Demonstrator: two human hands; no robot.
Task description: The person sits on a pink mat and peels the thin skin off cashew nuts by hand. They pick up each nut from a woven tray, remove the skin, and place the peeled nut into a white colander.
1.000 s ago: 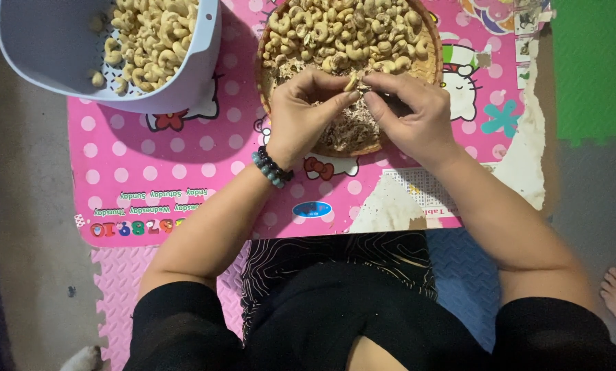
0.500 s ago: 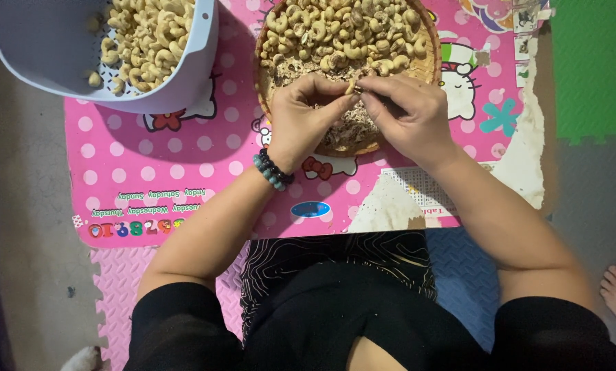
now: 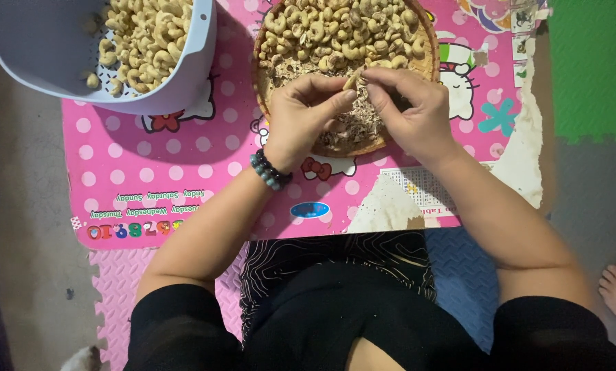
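While both hands meet over round woven tray point(image 3: 270, 82), left hand point(image 3: 306, 117) curls, fingertips pinched on one cashew point(image 3: 351, 80); right hand point(image 3: 407, 110) pinches same nut from 3 o'clock. Both grips narrow, holding it. Forearms angle in from 7 and 5 o'clock. One beaded bracelet point(image 3: 270, 170) on left wrist. One grey basket point(image 3: 40, 55) of cashews at 10 o'clock. One pink mat point(image 3: 177, 172) beneath.
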